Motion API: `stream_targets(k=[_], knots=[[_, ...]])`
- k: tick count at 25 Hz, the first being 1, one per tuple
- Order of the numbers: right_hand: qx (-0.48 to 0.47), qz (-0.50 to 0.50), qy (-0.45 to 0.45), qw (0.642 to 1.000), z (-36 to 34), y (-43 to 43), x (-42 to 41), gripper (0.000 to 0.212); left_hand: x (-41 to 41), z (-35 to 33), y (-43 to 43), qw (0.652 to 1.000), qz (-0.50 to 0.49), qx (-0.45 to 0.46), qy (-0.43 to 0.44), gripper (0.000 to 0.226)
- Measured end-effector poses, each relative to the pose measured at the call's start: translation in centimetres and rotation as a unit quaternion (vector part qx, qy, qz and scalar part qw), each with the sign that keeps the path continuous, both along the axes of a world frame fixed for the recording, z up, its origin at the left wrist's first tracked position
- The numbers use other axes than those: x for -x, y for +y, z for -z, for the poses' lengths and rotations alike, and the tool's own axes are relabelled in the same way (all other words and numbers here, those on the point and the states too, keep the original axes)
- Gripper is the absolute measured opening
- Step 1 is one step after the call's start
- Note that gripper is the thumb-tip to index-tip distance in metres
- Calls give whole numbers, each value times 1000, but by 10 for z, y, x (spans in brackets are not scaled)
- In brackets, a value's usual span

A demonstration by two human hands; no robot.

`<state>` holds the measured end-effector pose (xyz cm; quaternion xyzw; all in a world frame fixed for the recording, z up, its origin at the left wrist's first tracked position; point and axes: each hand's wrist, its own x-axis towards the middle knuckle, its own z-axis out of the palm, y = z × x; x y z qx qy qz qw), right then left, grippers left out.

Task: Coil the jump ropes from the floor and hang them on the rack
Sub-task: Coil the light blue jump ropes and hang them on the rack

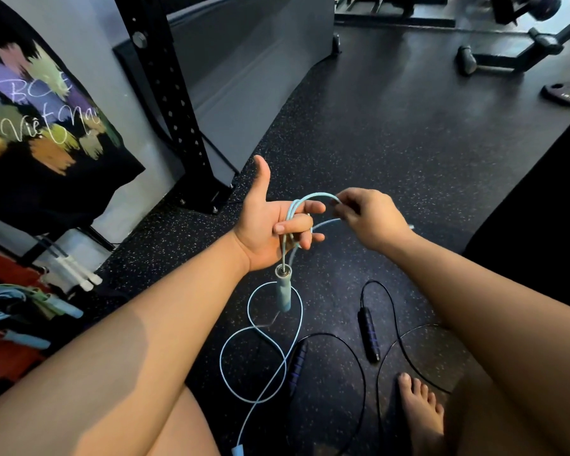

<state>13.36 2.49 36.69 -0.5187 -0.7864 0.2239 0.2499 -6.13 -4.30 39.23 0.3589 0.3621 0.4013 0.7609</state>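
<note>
Left hand [267, 225], palm up, is curling fingers round loops of the light-blue jump rope [283, 296], its handle dangling below, while right hand [367, 215] is pinching the cord just beside, slack trailing down across the floor toward the body.

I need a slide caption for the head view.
Left hand holds loops of the light-blue rope, right hand pinches its cord; black rope lies on the floor.
</note>
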Motion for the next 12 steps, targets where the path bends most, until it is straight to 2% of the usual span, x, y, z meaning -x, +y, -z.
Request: stream_targets(k=[4,7,12], knots=[[81,-47,-76,993,0,-9,5,17,-4,-3,-3,999,12,1,-35,115],[70,-72,-134,986,3,-12,8,18,-6,-8,-5,998,9,0,-68,111],[51,-55,-11,997,15,-1,2,20,-8,-6,-2,998,24,-13,-54,118]])
